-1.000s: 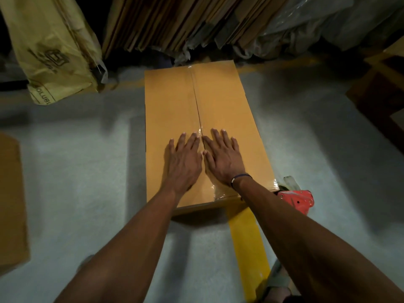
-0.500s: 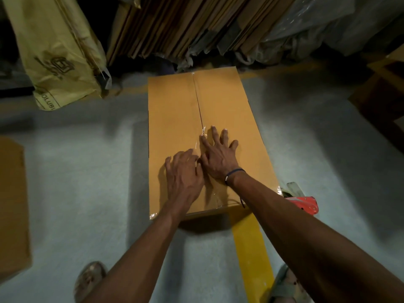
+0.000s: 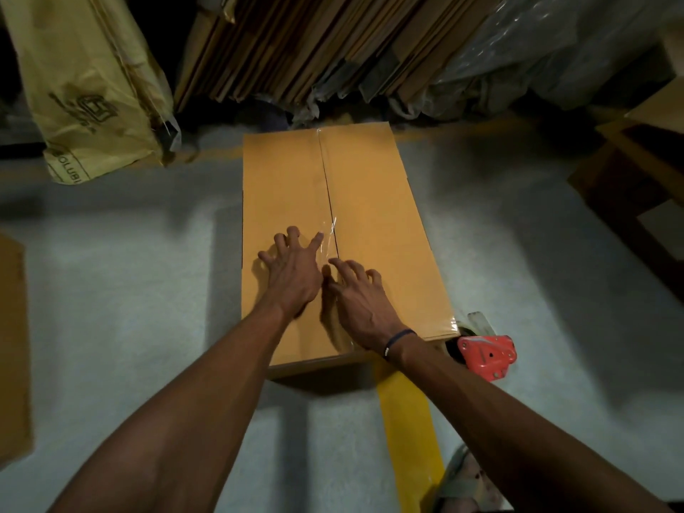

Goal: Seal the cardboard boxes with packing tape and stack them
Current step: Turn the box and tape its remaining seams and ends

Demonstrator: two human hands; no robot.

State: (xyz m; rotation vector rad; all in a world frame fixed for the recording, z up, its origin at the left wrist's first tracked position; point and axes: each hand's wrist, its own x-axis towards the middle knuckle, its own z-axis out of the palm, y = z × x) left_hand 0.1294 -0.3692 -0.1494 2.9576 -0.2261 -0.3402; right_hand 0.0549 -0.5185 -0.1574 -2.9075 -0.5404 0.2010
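- A cardboard box (image 3: 370, 224) lies flat on the grey floor (image 3: 129, 290) in front of me, its two top flaps closed and meeting along a centre seam.
- Clear packing tape (image 3: 327, 249) runs along that seam, wrinkled and catching the light just ahead of my fingers, and folds over the near edge of the box.
- My left hand (image 3: 292, 268) rests on the left flap just beside the seam, fingers spread wide and bent at the tips, pressing on the cardboard and holding nothing.
- My right hand (image 3: 359, 294) sits on the tape strip nearer to me, fingers splayed and slightly hooked, also holding nothing (a dark band circles that wrist).
- The two hands are almost touching at the thumbs.
- A red tape dispenser (image 3: 485, 351) lies on the floor just beside the box's near right corner, partly tucked behind it.
- A yellow floor stripe (image 3: 407, 420) runs from under the box towards me.
- Flattened cardboard sheets (image 3: 314, 42) lean upright behind the box; a yellowish printed bag (image 3: 85, 87) stands to their left.
- Another brown carton's edge (image 3: 13, 346) shows at far left.
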